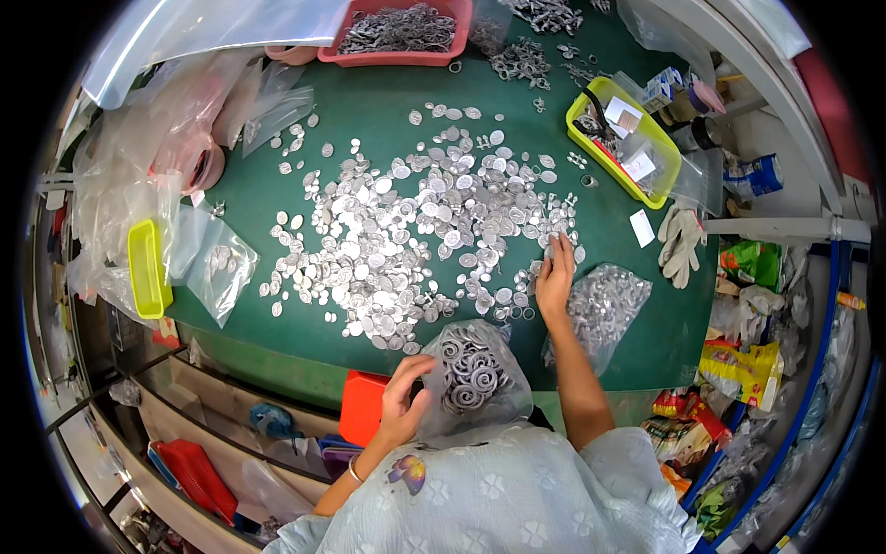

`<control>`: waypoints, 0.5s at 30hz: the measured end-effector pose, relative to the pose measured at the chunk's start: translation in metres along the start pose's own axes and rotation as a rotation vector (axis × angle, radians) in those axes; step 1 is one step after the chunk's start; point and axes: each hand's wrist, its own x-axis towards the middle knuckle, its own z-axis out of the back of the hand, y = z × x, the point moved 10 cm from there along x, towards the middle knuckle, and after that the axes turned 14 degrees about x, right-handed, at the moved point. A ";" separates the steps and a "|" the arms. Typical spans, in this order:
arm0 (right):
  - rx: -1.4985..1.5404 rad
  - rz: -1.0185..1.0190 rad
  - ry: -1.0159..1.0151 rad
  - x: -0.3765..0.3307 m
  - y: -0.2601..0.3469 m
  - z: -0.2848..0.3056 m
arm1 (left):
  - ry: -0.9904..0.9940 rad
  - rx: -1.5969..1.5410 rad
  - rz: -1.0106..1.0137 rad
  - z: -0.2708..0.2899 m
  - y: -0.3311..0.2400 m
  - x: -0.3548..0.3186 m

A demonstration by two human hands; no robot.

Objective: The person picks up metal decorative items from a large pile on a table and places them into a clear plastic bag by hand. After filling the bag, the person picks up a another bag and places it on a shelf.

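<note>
At the far side of the green table (681, 309), a pink tray (397, 60) holds lots of little metal bits (401, 30). A yellow-green basket (661, 192) on the right has papers (639, 166) inside. Near it lie a white card (641, 228) and a pale glove (681, 247). On the left, a small yellow tray (148, 268) sits by see-through plastic bags (115, 185).

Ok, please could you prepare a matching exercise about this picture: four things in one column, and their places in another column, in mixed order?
Things:
1. Left hand
2. Right hand
3. Pink tray
4. Pale glove

Places:
A. At the far side, filled with metal pieces
B. Lying near the right edge of the green table
C. At the clear bag of spiral pieces
D. Among spread silvery pieces

Pairs: 1-C, 2-D, 3-A, 4-B
</note>
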 end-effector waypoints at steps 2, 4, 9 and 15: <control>-0.043 -0.017 0.043 -0.014 0.011 0.006 | -0.054 -0.014 -0.004 0.007 -0.006 -0.002; -0.018 -0.002 0.103 -0.030 0.017 0.010 | -0.082 -0.036 -0.027 0.009 -0.012 -0.001; 0.026 -0.114 0.359 -0.068 0.025 -0.004 | -0.095 -0.062 -0.035 0.007 -0.014 -0.001; -0.039 -0.125 0.213 -0.072 0.014 0.006 | -0.056 -0.029 -0.029 0.001 -0.010 -0.003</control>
